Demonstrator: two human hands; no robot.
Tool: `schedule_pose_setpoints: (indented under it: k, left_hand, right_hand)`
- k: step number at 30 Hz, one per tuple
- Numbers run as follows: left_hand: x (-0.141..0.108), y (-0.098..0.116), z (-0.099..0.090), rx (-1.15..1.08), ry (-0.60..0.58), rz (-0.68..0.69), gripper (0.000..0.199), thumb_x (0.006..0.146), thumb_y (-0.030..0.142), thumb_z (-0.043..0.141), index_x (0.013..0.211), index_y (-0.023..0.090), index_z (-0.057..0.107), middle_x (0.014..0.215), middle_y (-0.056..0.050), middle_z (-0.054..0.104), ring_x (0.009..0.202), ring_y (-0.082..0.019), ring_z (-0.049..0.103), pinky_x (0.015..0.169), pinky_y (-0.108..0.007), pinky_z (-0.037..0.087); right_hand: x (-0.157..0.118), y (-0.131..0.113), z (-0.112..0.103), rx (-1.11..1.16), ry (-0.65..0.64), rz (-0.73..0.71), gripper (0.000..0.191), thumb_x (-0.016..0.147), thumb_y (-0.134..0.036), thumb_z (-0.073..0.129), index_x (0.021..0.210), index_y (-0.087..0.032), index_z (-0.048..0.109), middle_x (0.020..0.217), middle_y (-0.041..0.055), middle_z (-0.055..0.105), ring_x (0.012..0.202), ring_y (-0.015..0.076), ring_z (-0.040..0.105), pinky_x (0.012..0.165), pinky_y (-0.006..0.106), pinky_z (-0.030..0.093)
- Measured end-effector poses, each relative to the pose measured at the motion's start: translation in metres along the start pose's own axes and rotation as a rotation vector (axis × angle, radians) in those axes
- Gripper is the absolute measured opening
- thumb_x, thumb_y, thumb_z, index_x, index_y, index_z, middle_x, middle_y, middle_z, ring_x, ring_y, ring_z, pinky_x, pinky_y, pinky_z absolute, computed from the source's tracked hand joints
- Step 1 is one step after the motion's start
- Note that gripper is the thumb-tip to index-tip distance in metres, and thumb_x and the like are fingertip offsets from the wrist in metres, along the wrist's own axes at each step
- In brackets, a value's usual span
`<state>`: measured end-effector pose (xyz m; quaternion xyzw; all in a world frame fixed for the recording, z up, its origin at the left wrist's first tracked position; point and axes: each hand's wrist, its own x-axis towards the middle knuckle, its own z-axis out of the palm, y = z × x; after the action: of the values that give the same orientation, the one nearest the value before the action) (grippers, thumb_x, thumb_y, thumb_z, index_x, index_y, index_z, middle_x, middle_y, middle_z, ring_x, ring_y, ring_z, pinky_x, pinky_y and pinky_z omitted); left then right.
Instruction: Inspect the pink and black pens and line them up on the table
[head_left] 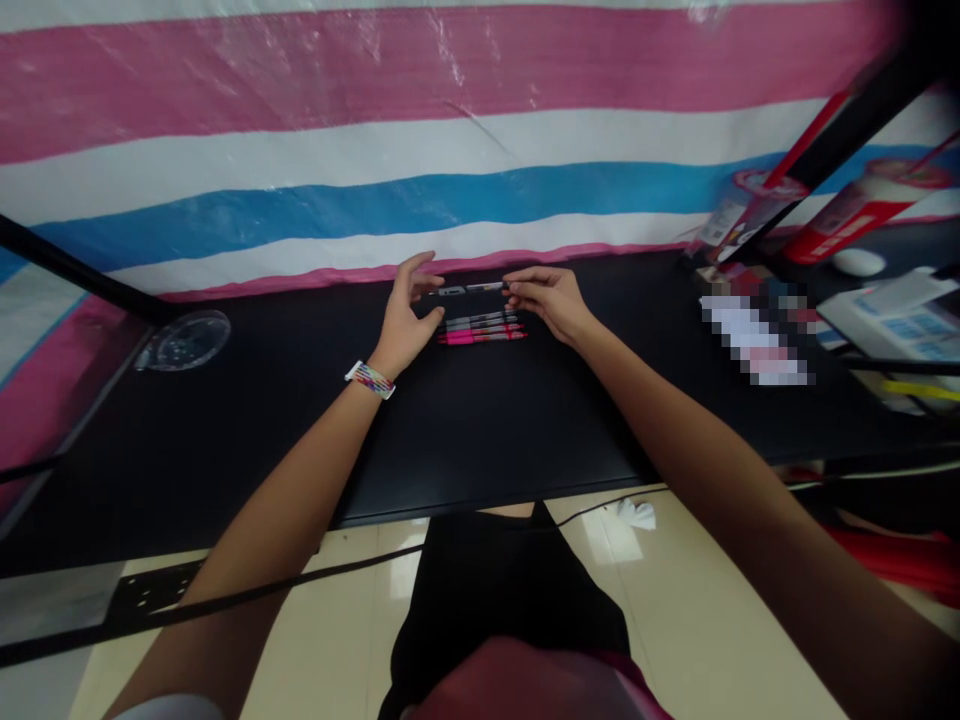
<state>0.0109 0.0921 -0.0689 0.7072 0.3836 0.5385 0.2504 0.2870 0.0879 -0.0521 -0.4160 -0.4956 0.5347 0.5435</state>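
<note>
A dark pen with a clear barrel (471,289) lies crosswise between my two hands, above a row of several pens. My right hand (546,297) pinches its right end between thumb and fingers. At the pen's left end is my left hand (412,310), its thumb and fingers spread apart; whether a fingertip touches the pen is unclear. Just below, grey and dark pens (480,323) lie side by side on the black table (495,430), with pink pens (481,336) nearest me.
A clear plastic lid (187,340) rests at the left. On the right are cups with straws (750,205), a white mouse (859,262), blurred papers (757,345) and a white box (900,315). A striped sheet (450,130) hangs behind the table.
</note>
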Motion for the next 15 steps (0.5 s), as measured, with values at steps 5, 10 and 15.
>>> schedule_pose_setpoints:
  k: [5, 10, 15]
  left_hand:
    - [0.000, -0.005, 0.002, -0.066, 0.068, -0.102, 0.056, 0.110, 0.074, 0.056, 0.122, 0.024, 0.076, 0.095, -0.008, 0.079, 0.082, -0.024, 0.079, 0.095, -0.046, 0.061]
    - [0.000, -0.002, 0.001, -0.011, 0.026, -0.033, 0.050, 0.098, 0.059, 0.083, 0.134, 0.027, 0.070, 0.101, -0.007, 0.082, 0.094, -0.025, 0.080, 0.096, -0.042, 0.061]
    - [0.000, 0.007, 0.000, 0.022, 0.036, -0.052, 0.039, 0.099, 0.054, 0.081, 0.125, 0.025, 0.077, 0.116, -0.010, 0.084, 0.113, -0.028, 0.079, 0.103, -0.043, 0.059]
  right_hand:
    - [0.000, 0.001, 0.001, 0.004, -0.020, -0.006, 0.020, 0.079, -0.026, 0.090, 0.096, -0.018, 0.085, 0.089, 0.0071, 0.082, 0.074, 0.0188, 0.076, 0.088, 0.041, 0.070]
    - [0.001, 0.004, 0.002, 0.009, -0.041, -0.020, 0.021, 0.078, -0.026, 0.092, 0.097, -0.017, 0.085, 0.090, 0.0077, 0.083, 0.073, 0.0185, 0.076, 0.085, 0.040, 0.069]
    - [0.001, 0.005, 0.003, 0.007, -0.042, -0.031, 0.024, 0.078, -0.029, 0.092, 0.098, -0.018, 0.086, 0.091, 0.0070, 0.083, 0.074, 0.0186, 0.076, 0.087, 0.041, 0.069]
